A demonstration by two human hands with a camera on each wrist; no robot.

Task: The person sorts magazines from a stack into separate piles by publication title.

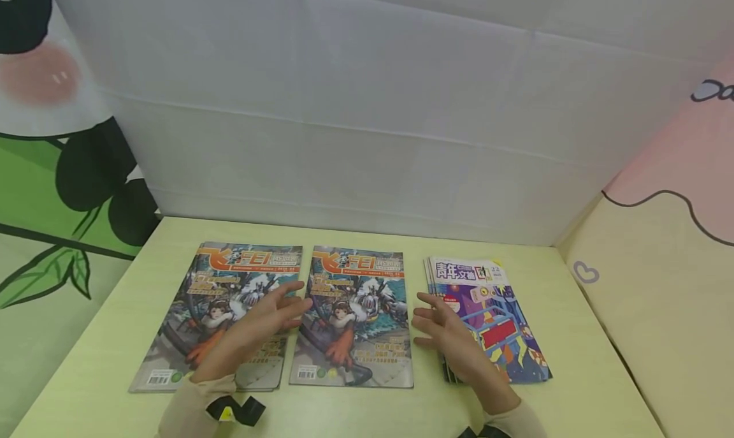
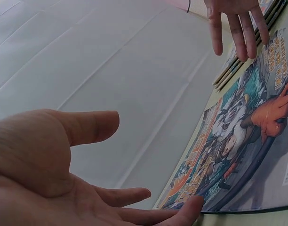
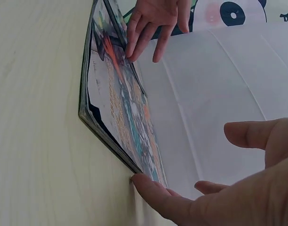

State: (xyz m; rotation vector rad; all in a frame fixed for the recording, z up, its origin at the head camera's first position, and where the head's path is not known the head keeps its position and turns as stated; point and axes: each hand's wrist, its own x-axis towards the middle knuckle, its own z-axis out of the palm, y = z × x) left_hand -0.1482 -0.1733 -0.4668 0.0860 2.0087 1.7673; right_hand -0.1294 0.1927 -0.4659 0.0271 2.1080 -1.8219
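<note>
A magazine with a robot and an orange-gloved figure on its cover (image 1: 358, 323) lies flat in the middle of the table. My left hand (image 1: 260, 323) hovers over a magazine stack with the same cover (image 1: 192, 298), its spread fingertips at the middle magazine's left edge. On the other side, my right hand (image 1: 453, 339) has its fingers loosely extended towards the middle magazine's right edge. Its palm overlaps a stack of purple-covered magazines (image 1: 516, 336) in the head view. Neither hand holds anything. In the right wrist view, a fingertip (image 3: 141, 181) is right at the middle magazine's corner.
The pale yellow table (image 1: 338, 419) meets a white cloth wall (image 1: 367, 170) at the back. A cartoon-printed panel (image 1: 34, 189) stands at the left, and a pink and cream panel (image 1: 659, 278) borders the right side.
</note>
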